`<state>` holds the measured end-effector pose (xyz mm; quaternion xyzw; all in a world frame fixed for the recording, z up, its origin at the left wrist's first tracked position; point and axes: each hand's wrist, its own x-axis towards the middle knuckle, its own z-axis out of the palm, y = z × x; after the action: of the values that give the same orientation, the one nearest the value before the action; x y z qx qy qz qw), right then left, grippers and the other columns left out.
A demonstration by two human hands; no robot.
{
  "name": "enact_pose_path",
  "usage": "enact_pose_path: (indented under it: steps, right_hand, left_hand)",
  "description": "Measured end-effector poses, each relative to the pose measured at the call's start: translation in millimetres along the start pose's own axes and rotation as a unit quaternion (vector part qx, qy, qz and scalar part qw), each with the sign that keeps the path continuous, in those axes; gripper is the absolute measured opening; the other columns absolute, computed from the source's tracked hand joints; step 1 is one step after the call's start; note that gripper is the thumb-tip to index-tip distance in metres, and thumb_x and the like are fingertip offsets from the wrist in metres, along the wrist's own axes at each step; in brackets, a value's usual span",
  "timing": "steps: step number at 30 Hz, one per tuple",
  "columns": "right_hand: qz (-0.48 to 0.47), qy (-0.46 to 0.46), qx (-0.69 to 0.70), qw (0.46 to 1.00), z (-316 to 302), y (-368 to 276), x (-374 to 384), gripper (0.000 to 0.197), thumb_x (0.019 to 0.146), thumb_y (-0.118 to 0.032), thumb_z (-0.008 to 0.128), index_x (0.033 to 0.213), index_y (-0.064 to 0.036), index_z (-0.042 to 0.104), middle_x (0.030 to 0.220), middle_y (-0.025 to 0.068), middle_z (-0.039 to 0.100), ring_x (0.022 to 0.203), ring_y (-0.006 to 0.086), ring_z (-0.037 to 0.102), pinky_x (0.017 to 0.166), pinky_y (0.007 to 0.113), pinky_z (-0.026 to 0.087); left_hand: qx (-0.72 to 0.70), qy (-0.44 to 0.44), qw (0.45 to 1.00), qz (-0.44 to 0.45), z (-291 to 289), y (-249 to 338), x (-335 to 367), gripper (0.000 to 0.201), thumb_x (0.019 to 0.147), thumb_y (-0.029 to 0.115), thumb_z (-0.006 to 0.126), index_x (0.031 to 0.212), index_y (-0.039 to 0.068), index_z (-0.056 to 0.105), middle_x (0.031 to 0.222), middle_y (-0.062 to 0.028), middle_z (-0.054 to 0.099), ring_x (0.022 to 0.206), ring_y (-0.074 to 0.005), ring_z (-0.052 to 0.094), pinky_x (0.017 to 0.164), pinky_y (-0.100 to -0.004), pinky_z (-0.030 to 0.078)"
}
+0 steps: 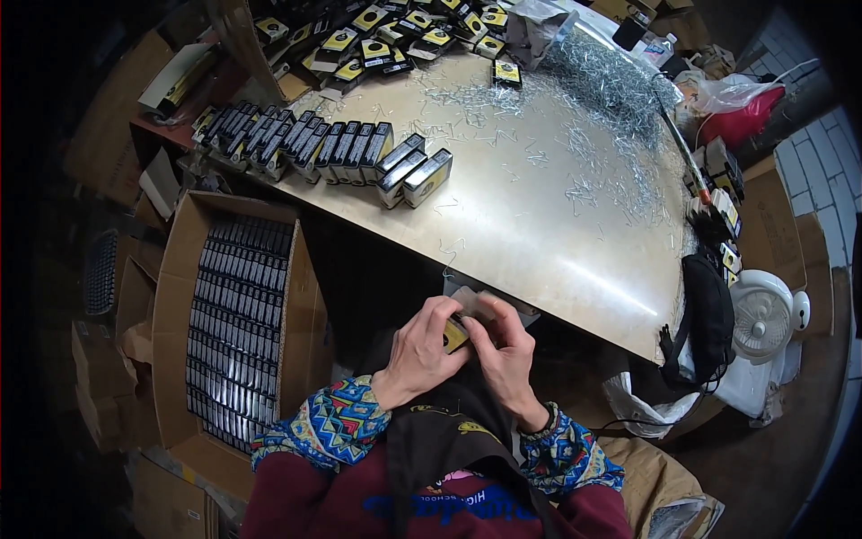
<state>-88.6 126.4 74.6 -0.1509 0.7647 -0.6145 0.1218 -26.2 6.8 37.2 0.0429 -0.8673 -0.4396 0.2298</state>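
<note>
"While my left hand (417, 352) grips a small black-and-yellow box (454, 338), my right hand (505, 357) is close against it from the other side."

"Where is that box, exactly?"

"Between my two hands, just off the near edge of the table (539, 234), above my dark apron (417, 454)."

"And your fingers?"

"Curled inward, the hands nearly meeting. My left thumb and fingers pinch the box. The right thumb comes in at its edge, and the right fingers bend near a greyish piece (465, 299) at the far end. Whether they pinch it or only touch it, I can't tell."

"What lies on the table?"

"Boxes in a row (355, 153) along the edge to my left, standing side by side. At the far side there's a heap of similar boxes (377, 45), and to its right a pile of bent wire pieces (602, 85), with more strewn across the top."

"And beside you?"

"An open carton (171, 341) on my left, packed with rows of dark boxes (238, 314). Off to my right, a white fan (761, 316)."
</note>
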Motion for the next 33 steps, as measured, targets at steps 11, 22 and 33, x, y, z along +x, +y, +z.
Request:
enact_pose_path:
  steps: [11,22,33]
  right_hand:
    - [0.028,-0.04,-0.033,0.998,-3.8,2.6,0.0,0.02,0.089,-0.008,0.068,0.106,0.0022,0.07,0.1,0.0127,0.073,0.086,0.0099,0.067,0.078,0.023,0.054]
    - [0.089,-0.029,0.083,0.992,-9.4,11.4,4.8,0.02,0.088,-0.007,0.069,0.106,0.0032,0.071,0.091,0.008,0.074,0.081,0.0054,0.063,0.072,0.021,0.051]
    - [-0.289,0.05,-0.202,0.934,7.9,15.8,0.8,0.02,0.084,0.006,0.065,0.105,0.0058,0.066,0.099,0.0216,0.069,0.083,0.0296,0.069,0.074,0.031,0.055]
  left_hand:
    - [0.026,-0.035,0.992,-0.122,1.9,9.8,3.3,0.053,0.075,0.013,0.073,0.117,0.001,0.043,0.098,-0.0207,0.059,0.087,-0.0425,0.061,0.071,-0.0461,0.051]
    - [0.044,-0.084,0.99,-0.106,-4.4,12.3,4.9,0.064,0.071,0.011,0.076,0.122,-0.003,0.04,0.107,-0.0222,0.054,0.099,-0.041,0.058,0.079,-0.0439,0.05]
    - [-0.005,-0.086,0.988,-0.129,0.4,4.0,18.2,0.054,0.076,0.01,0.071,0.12,-0.002,0.04,0.104,-0.0262,0.055,0.094,-0.0439,0.059,0.076,-0.0454,0.05]
